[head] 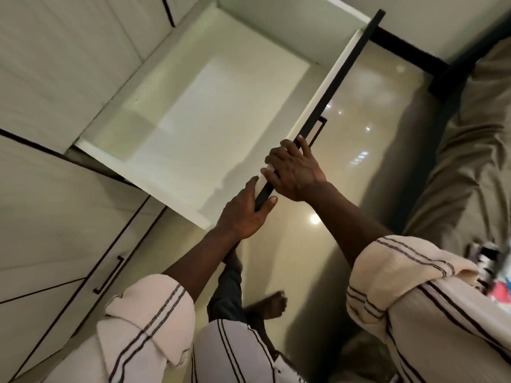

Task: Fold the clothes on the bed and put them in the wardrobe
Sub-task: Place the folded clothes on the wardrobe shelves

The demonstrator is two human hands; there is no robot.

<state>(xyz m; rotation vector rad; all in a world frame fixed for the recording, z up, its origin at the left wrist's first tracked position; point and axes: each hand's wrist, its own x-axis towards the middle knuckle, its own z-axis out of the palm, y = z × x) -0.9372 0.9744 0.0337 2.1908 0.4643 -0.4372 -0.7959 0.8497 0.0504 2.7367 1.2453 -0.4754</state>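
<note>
Cream cotton with dark stripes fills the nearest part of the view: the person's rolled sleeves (143, 322), with a bare foot (272, 304) on the glossy tiled floor (359, 120) below them. Both arms reach forward to the drawer front (341, 76), a white panel capped by a dark strip. The left hand (242, 214) grips its near corner, thumb on the outer face and fingers wrapped to the inside. The right hand (294, 172) sits just beyond, fingers curled over the top edge, close to the slim dark handle (318, 132), which neither hand uses. Holding the panel itself at two points probably keeps a wide drawer running straight on its slides. Whether it is being drawn out or pushed home cannot be told. The drawer (193, 120) stands well out of the wardrobe (55, 64), and its white inside shows no garment, so it seems to be the place being readied for folded things. Pale wardrobe doors with dark trim flank it. Off to the right lies the bed (470, 134) under a rumpled olive sheet. At its near edge a blurred patch of pink, blue and dark cloth is likely the clothes (499, 290), well apart from the drawer and too smeared to judge as folded or loose.
</note>
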